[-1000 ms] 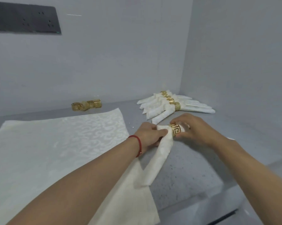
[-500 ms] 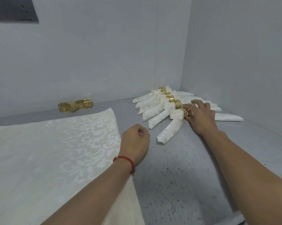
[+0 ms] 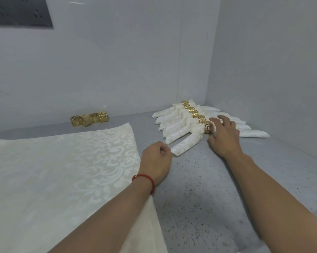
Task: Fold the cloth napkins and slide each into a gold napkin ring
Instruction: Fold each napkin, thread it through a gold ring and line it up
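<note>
A speckled grey counter (image 3: 199, 198) is carrying a flat unfolded napkin (image 3: 53, 170) at left, a row of ringed napkins (image 3: 177, 117) in the far corner, and spare gold rings (image 3: 89, 119) by the wall. The newest folded napkin (image 3: 187, 143) is lying at the near end of that row, its gold napkin ring (image 3: 207, 127) touching the spread, uncurled fingers of the right hand (image 3: 224, 138), while the left hand (image 3: 156, 162) is pinching its near tip. Done well, the step probably calls for drawing the tail parallel to its neighbours without sliding the ring.

A grey speckled surface (image 3: 199, 198) is enclosed by plain pale grey walls (image 3: 117, 61) meeting at a corner. A dark panel (image 3: 20, 12) is mounted upper left.
</note>
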`<state>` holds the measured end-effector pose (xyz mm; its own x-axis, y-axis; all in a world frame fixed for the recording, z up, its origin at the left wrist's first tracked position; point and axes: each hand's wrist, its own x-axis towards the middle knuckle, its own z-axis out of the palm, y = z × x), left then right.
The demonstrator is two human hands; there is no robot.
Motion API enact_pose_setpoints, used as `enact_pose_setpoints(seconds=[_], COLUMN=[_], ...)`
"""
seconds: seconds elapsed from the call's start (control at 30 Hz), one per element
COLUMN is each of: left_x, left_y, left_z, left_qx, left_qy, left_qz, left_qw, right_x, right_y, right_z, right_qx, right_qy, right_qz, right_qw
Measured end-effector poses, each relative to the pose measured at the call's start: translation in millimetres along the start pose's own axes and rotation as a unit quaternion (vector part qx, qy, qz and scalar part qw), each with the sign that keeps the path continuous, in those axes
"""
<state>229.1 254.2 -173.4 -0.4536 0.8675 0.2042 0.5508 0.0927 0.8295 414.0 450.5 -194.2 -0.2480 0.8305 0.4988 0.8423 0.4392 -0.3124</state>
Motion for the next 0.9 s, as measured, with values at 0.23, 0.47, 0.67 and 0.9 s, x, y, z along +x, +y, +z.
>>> enact_pose_setpoints(seconds=[0.23,0.47,0.67,0.9], left_x=[-2.6,-105.5,-167.9,-186.4], left_y=[8.5,-26.6,-70.3,-62.0], left_z=[-44.0,-141.0,-208.8,-222.1], left_qx=[-0.067,0.173,0.299,0.330], left_qy=[-0.127,-0.028,-0.075,-0.132], left_qz=[-0.060,0.032,0.039,0.036], left_qw=[0.988,0.984,0.950,0.934], right_x=[-106.2,-184.5,-184.0,-176.0], right_y=[-89.2,-188.7,-228.3,-254.0], right_z=[-53.8,-90.2,-79.8,-81.4], right_qx=[0.160,0.220,0.185,0.211], right_qy=[-0.019,-0.289,-0.408,-0.457], right_qz=[-0.125,-0.278,-0.303,-0.251], right_qw=[0.979,0.889,0.841,0.827])
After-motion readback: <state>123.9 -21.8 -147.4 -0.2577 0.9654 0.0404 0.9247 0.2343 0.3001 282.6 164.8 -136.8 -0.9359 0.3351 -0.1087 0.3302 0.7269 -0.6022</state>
